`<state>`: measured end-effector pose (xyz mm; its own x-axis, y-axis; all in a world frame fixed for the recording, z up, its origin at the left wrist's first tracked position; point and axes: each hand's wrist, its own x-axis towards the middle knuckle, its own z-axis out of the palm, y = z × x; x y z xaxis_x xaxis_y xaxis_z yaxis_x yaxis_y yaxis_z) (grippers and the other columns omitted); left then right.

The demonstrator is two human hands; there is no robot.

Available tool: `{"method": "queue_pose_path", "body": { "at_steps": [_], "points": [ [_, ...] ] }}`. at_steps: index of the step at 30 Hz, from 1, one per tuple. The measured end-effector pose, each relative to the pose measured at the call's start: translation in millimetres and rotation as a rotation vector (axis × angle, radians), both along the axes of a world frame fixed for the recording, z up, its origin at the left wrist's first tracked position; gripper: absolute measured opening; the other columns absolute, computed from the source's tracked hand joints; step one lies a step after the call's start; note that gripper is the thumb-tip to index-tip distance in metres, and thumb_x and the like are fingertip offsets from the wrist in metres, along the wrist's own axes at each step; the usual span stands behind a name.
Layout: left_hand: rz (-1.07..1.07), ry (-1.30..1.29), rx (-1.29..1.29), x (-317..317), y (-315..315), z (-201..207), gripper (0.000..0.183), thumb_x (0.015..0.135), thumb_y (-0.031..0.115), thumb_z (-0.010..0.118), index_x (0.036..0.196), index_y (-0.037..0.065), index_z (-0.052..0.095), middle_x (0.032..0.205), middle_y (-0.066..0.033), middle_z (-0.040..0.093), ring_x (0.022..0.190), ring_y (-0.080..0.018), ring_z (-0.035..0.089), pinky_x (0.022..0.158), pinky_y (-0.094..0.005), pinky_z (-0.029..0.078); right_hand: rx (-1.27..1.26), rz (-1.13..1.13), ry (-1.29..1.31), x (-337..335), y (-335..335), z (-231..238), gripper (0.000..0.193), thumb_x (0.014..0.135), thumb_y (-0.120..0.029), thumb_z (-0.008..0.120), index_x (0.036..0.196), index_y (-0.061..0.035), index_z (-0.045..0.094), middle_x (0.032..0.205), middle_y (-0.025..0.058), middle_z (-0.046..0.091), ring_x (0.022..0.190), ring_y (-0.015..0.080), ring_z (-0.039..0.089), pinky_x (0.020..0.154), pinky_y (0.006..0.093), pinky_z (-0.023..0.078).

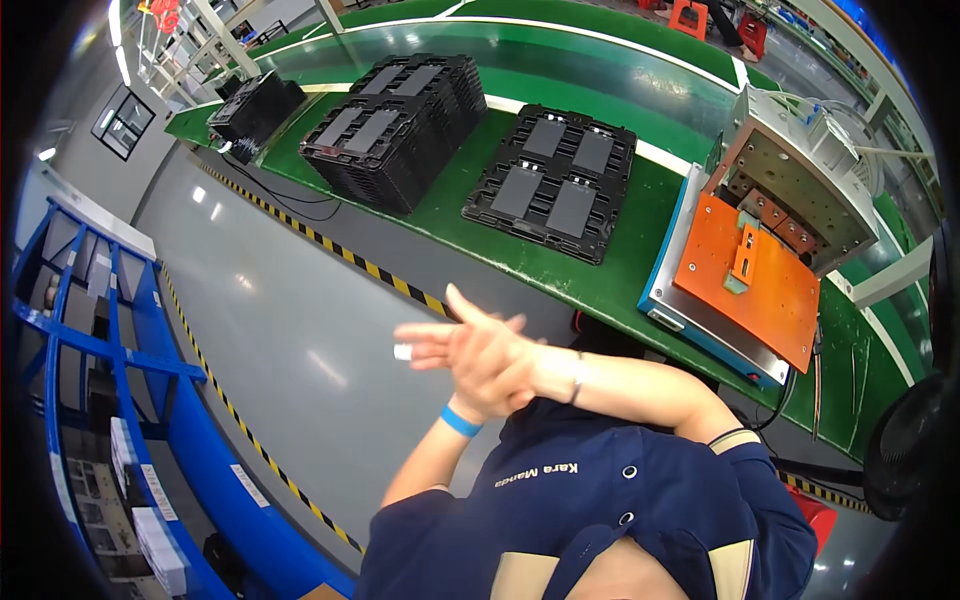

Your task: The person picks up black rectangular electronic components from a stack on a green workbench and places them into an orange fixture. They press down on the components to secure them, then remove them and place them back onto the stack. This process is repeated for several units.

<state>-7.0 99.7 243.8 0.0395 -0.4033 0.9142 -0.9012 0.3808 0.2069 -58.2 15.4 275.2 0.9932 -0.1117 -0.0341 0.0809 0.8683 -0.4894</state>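
Note:
My left hand, below a blue wristband, and my right hand, beyond a thin dark bracelet, cross and touch in front of my chest. Motion blurs both. The right fingers stretch leftward with the thumb raised; a white wrap covers one fingertip. Behind the right hand, the left fingers are partly hidden, their tips showing past it. I see no object in either hand. Beyond them on the green bench lies a black tray holding several flat grey rectangular pieces.
A tall stack of black trays stands left of the single tray, with another dark stack farther left. At right sits a press fixture with an orange plate. A blue shelving rack borders the floor's left side.

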Motion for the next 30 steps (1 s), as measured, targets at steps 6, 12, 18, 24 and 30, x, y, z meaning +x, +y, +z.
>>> {"method": "queue_pose_path", "body": {
  "at_steps": [6, 12, 18, 24, 30],
  "points": [
    [-0.275, 1.289, 0.905, 29, 24, -61, 0.065, 0.094, 0.049, 0.034, 0.145, 0.010, 0.025, 0.149, -0.0132, 0.028, 0.139, -0.0266, 0.022, 0.111, -0.0458, 0.018, -1.284, -0.185, -0.335, -17, 38, 19, 0.061, 0.089, -0.049, 0.050, 0.137, -0.0121, 0.043, 0.146, 0.0116, 0.031, 0.137, 0.0292, 0.027, 0.110, 0.0441, 0.023],
    [-1.603, 2.079, 0.326, 50, 21, -13, 0.077, 0.093, 0.063, 0.020, 0.144, 0.005, 0.027, 0.149, -0.0131, 0.029, 0.137, -0.0298, 0.027, 0.111, -0.0438, 0.019, -1.965, -0.627, -0.279, -8, -9, -81, 0.076, 0.072, -0.050, 0.067, 0.135, -0.0128, 0.046, 0.145, 0.0165, 0.033, 0.136, 0.0320, 0.027, 0.111, 0.0490, 0.019],
    [-0.192, 0.986, -0.247, 14, 10, 102, 0.075, 0.094, 0.059, 0.022, 0.146, 0.007, 0.020, 0.152, -0.0136, 0.019, 0.138, -0.0310, 0.024, 0.110, -0.0505, 0.019, 0.100, -0.044, -0.006, -22, -52, -60, 0.086, 0.083, -0.078, 0.016, 0.145, -0.0196, 0.028, 0.146, 0.0107, 0.032, 0.132, 0.0216, 0.034, 0.104, 0.0385, 0.031],
    [0.224, -0.060, 0.319, 17, -4, -53, 0.070, 0.091, 0.051, 0.037, 0.145, 0.008, 0.026, 0.149, -0.0156, 0.026, 0.136, -0.0329, 0.027, 0.108, -0.0476, 0.026, 0.025, 0.101, -0.200, -16, -21, -41, 0.088, 0.084, -0.076, 0.021, 0.144, -0.0119, 0.030, 0.143, 0.0104, 0.036, 0.134, 0.0229, 0.031, 0.107, 0.0414, 0.029],
    [-0.579, 1.425, 0.693, 45, 22, -117, 0.056, 0.093, 0.039, 0.049, 0.138, 0.010, 0.037, 0.137, -0.0125, 0.042, 0.129, -0.0275, 0.036, 0.105, -0.0449, 0.031, -1.339, -0.448, -0.291, -40, 9, 7, 0.059, 0.090, -0.049, 0.044, 0.136, -0.0117, 0.042, 0.142, 0.0131, 0.035, 0.130, 0.0311, 0.036, 0.106, 0.0436, 0.028]
  ]
}}
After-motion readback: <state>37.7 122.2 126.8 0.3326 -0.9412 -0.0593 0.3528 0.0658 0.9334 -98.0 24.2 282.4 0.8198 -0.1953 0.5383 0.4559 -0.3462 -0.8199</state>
